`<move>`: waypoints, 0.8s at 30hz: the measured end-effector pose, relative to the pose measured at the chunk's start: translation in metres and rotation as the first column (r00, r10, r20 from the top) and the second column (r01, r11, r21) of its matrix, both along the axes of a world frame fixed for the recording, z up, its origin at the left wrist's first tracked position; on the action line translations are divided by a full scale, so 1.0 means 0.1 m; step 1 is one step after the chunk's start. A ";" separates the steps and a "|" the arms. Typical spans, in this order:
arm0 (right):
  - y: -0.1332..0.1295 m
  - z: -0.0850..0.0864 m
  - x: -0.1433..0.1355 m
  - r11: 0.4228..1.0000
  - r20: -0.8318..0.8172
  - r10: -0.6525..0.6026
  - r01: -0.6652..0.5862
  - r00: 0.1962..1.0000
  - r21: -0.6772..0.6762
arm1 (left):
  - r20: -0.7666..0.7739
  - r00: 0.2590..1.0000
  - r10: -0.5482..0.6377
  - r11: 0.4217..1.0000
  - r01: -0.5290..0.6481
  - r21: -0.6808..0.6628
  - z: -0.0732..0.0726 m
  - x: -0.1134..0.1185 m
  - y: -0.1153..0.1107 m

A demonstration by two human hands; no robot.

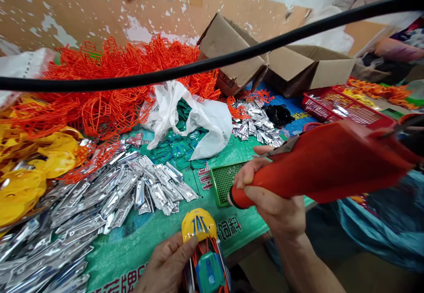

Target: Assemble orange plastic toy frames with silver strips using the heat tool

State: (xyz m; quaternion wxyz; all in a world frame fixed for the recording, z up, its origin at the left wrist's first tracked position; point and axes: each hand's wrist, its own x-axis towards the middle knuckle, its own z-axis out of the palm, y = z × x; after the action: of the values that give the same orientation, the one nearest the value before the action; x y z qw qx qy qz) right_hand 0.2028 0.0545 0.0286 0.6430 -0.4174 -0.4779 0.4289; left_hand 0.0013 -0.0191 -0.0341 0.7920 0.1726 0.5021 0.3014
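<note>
You've got that yellow-and-teal toy (199, 226) held in your left grip (170, 260), right grip (281, 209) wrapped round the red tool (314, 160).

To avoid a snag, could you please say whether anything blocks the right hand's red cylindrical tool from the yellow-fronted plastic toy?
Nothing visible stands between the red cylindrical tool and the yellow-fronted plastic toy; the green rectangular mesh tray shows behind the tool's tip.
</note>
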 end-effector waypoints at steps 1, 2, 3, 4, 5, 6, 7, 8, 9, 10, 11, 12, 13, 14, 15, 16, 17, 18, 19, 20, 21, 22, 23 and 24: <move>0.01 0.01 0.00 1.000 -0.004 -0.001 0.001 1.000 0.001 | -0.004 1.000 0.013 0.999 -0.013 -0.033 0.04 0.02 0.02; 0.02 0.01 -0.01 1.000 -0.019 -0.004 0.004 1.000 0.002 | -0.011 0.999 0.030 0.998 -0.030 -0.046 0.08 0.04 0.03; 0.03 0.03 -0.01 1.000 -0.039 -0.008 0.008 0.999 0.003 | -0.021 0.998 0.051 0.998 -0.052 -0.044 0.12 0.06 0.05; 0.04 0.04 -0.02 1.000 -0.059 -0.015 0.015 0.998 0.003 | -0.024 0.997 0.073 0.997 -0.074 -0.033 0.15 0.07 0.06; 0.05 0.06 -0.02 1.000 -0.074 -0.026 0.027 0.997 0.008 | -0.020 0.995 0.097 0.995 -0.097 -0.014 0.18 0.08 0.06; 0.07 0.08 -0.02 0.999 -0.084 -0.041 0.042 0.996 0.015 | -0.010 0.993 0.119 0.993 -0.119 0.008 0.20 0.08 0.06; 0.08 0.11 -0.03 0.998 -0.091 -0.057 0.060 0.994 0.026 | 0.003 0.991 0.132 0.991 -0.132 0.028 0.22 0.08 0.05; 0.09 0.14 -0.02 0.997 -0.097 -0.072 0.075 0.993 0.034 | 0.018 0.991 0.131 0.990 -0.132 0.040 0.23 0.07 0.04; 0.09 0.18 -0.02 0.995 -0.108 -0.081 0.086 0.991 0.043 | 0.031 0.993 0.116 0.992 -0.117 0.043 0.24 0.06 0.02; 0.10 0.22 -0.02 0.995 -0.125 -0.084 0.090 0.989 0.049 | 0.038 0.995 0.092 0.995 -0.094 0.043 0.24 0.05 0.01; 0.10 0.25 -0.02 0.995 -0.146 -0.076 0.085 0.986 0.053 | 0.039 0.997 0.073 0.996 -0.075 0.041 0.24 0.04 0.01; 0.09 0.29 -0.02 0.996 -0.166 -0.061 0.071 0.984 0.059 | 0.041 0.997 0.064 0.997 -0.065 0.037 0.24 0.02 0.00; 0.08 0.33 -0.02 0.996 -0.184 -0.041 0.054 0.982 0.066 | 0.044 0.997 0.069 0.997 -0.070 0.036 0.23 0.02 0.01; 0.06 0.36 -0.03 0.996 -0.202 -0.021 0.037 0.979 0.076 | 0.051 0.995 0.085 0.995 -0.087 0.038 0.22 0.01 0.01; 0.05 0.39 -0.04 0.996 -0.218 0.001 0.018 0.976 0.087 | 0.059 0.992 0.111 0.993 -0.113 0.040 0.22 0.02 0.01; 0.02 0.41 -0.05 0.995 -0.234 0.025 -0.003 0.972 0.097 | 0.068 0.988 0.140 0.989 -0.143 0.041 0.21 0.02 0.02; 0.00 0.43 -0.08 0.994 -0.252 0.053 -0.027 0.966 0.107 | 0.074 0.983 0.168 0.984 -0.171 0.040 0.21 0.04 0.02; -0.03 0.44 -0.10 0.992 -0.269 0.084 -0.055 0.959 0.115 | 0.074 0.979 0.192 0.980 -0.196 0.039 0.20 0.05 0.02; -0.06 0.45 -0.13 0.989 -0.286 0.114 -0.081 0.952 0.125 | 0.070 0.975 0.213 0.976 -0.216 0.037 0.20 0.06 0.02; -0.09 0.46 -0.17 0.985 -0.298 0.142 -0.106 0.944 0.133 | 0.066 0.971 0.230 0.972 -0.233 0.035 0.20 0.08 0.02; -0.12 0.47 -0.21 0.983 -0.308 0.165 -0.129 0.937 0.134 | 0.066 0.967 0.244 0.968 -0.247 0.039 0.20 0.09 0.02; -0.15 0.47 -0.25 0.981 -0.315 0.179 -0.146 0.932 0.127 | 0.074 0.964 0.254 0.965 -0.258 0.047 0.19 0.09 0.01; -0.18 0.47 -0.29 0.981 -0.319 0.187 -0.157 0.929 0.118 | 0.085 0.961 0.262 0.962 -0.267 0.059 0.19 0.09 0.01; -0.20 0.47 -0.34 0.980 -0.321 0.192 -0.167 0.928 0.104 | 0.101 0.958 0.267 0.959 -0.274 0.072 0.18 0.09 0.00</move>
State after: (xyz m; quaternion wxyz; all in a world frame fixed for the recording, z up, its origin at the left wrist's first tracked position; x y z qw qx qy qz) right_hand 0.1692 0.0343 0.0757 0.6869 -0.2700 -0.4158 0.5314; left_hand 0.0101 -0.0187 -0.0159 0.7570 0.1222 0.4714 0.4356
